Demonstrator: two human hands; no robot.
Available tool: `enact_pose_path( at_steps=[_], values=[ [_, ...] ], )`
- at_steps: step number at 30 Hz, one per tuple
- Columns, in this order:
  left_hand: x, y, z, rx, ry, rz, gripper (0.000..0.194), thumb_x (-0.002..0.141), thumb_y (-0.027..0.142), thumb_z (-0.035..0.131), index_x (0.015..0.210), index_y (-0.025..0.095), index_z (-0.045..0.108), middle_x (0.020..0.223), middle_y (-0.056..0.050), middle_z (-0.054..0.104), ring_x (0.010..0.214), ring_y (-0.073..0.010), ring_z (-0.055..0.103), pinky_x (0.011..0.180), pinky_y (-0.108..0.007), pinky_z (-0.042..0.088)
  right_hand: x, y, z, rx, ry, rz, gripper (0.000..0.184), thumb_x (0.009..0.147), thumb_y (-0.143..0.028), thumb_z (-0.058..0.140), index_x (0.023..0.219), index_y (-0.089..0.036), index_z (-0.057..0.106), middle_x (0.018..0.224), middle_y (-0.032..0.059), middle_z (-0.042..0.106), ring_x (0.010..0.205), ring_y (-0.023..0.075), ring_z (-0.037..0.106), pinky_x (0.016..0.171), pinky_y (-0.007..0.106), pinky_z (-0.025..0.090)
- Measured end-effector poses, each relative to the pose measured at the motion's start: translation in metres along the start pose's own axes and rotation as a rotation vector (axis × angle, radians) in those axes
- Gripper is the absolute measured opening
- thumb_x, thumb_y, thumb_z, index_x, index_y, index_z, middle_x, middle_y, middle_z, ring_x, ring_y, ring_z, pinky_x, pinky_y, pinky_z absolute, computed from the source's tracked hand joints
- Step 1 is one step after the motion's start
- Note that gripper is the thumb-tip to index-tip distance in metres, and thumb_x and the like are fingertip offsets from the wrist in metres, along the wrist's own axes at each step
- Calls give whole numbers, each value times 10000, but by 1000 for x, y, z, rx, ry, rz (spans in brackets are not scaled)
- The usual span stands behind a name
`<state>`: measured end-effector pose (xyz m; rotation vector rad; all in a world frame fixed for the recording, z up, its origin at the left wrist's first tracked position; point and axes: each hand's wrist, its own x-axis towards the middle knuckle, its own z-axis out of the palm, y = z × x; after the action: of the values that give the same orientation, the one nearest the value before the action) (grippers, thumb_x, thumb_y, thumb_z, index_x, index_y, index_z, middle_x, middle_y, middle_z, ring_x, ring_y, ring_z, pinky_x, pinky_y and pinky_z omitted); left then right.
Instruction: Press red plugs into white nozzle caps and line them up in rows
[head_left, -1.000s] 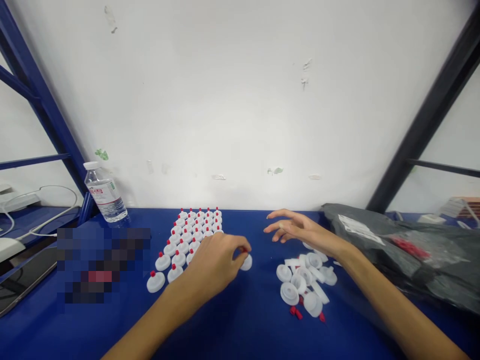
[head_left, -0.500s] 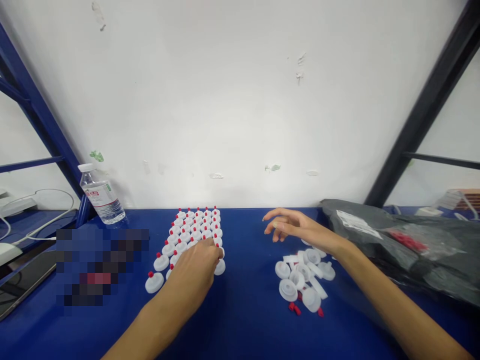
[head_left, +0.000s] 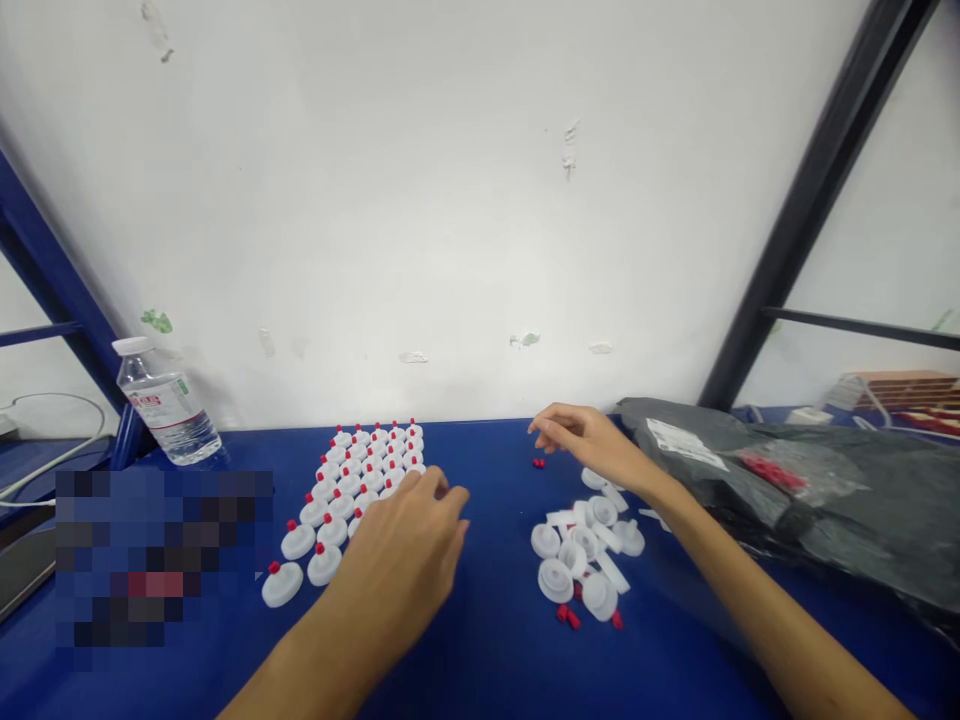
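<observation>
Several rows of round white plastic caps with red tips (head_left: 323, 562) stand upright on the blue table. Over the right side of these rows is my left hand (head_left: 409, 540), palm down, fingers bent and apart, with nothing visible in them; it hides some of the caps. Farther right my right hand (head_left: 589, 440) hovers with loosely curved fingers, showing nothing held. Just below its fingertips lie small red tips (head_left: 538, 463). A loose pile of white plastic caps (head_left: 555, 578) lies under and left of my right forearm, with a few red pieces (head_left: 571, 617) at its near edge.
A water bottle (head_left: 169, 405) stands at the back left against the wall. On the right lies a dark grey plastic bag (head_left: 840, 500) with a clear packet of red pieces (head_left: 776, 472). Blue frame posts rise on both sides. A blurred-out patch covers the left table area.
My left hand has drawn back toward me from the rows and its fingers have spread. My right hand has lifted slightly, and small red tips now show below it. The view has turned slightly right.
</observation>
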<state>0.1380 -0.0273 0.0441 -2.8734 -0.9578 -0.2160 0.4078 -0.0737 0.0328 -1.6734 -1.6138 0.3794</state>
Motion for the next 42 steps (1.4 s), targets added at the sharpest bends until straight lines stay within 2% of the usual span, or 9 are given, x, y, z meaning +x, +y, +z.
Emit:
enact_pose_path(
  at_steps=[4, 11, 16, 21, 26, 29, 32, 36, 42],
  values=[
    [24, 23, 17, -252, 72, 165, 291, 976, 212, 421, 1047, 258, 700, 986, -46, 677, 918, -233, 655, 764, -352, 520, 1, 15, -7, -513, 128, 103, 289, 974, -398, 457, 961, -234, 694, 825, 49, 738, 786, 230, 671, 679, 306, 416],
    [108, 43, 65, -433, 80, 44, 344, 948, 280, 513, 1268, 232, 630, 1194, -104, 609, 1015, -259, 656, 872, -360, 506, -2, 41, -33, -549, -57, 207, 255, 786, -480, 706, 828, -231, 744, 819, 44, 764, 747, 228, 688, 638, 285, 428],
    [129, 50, 92, -496, 85, -1, 394, 908, 345, 612, 1270, 191, 634, 1231, -121, 567, 1026, -246, 654, 896, -329, 506, -4, 52, -36, -465, -194, 236, 154, 640, -268, 809, 772, -223, 744, 739, 10, 757, 661, 199, 691, 574, 255, 436],
    [127, 52, 100, -523, 109, 5, 227, 932, 267, 571, 1098, 201, 712, 1130, -93, 622, 1039, -241, 641, 896, -324, 488, -1, 51, -28, -323, -212, 194, 68, 690, -210, 734, 756, -220, 721, 705, 3, 753, 671, 199, 701, 591, 258, 473],
    [113, 46, 94, -528, 105, 18, 234, 941, 176, 515, 1022, 190, 734, 1046, -98, 667, 991, -235, 650, 858, -323, 479, -1, 45, -32, -257, -155, 178, 198, 746, -350, 721, 899, -225, 708, 749, 18, 755, 695, 214, 698, 629, 292, 496],
    [99, 43, 91, -536, 97, 19, 236, 923, 139, 518, 998, 186, 737, 1010, -98, 680, 947, -229, 658, 821, -316, 479, -4, 46, -36, -271, -193, 202, 325, 626, -438, 818, 861, -229, 737, 779, 34, 755, 674, 230, 681, 589, 304, 474],
    [82, 42, 88, -561, 88, 36, 236, 913, 126, 524, 981, 186, 742, 997, -91, 687, 950, -220, 656, 829, -307, 475, -7, 49, -36, -266, -273, 222, 264, 523, -365, 870, 714, -230, 746, 719, 28, 743, 663, 235, 670, 574, 302, 462],
    [58, 42, 83, -645, 102, 71, 257, 924, 137, 501, 918, 208, 747, 942, -57, 687, 907, -189, 648, 819, -291, 477, -6, 51, -31, -234, -260, 208, 169, 606, -340, 816, 633, -219, 700, 656, 27, 713, 649, 232, 656, 593, 314, 462],
    [40, 30, 86, -1061, 95, 49, 209, 893, 194, 521, 849, 181, 725, 862, -41, 671, 696, -142, 650, 636, -239, 516, -3, 41, -23, -52, -176, 117, 289, 834, -497, 656, 816, -215, 595, 936, 46, 740, 910, 224, 673, 807, 331, 503]
  ],
)
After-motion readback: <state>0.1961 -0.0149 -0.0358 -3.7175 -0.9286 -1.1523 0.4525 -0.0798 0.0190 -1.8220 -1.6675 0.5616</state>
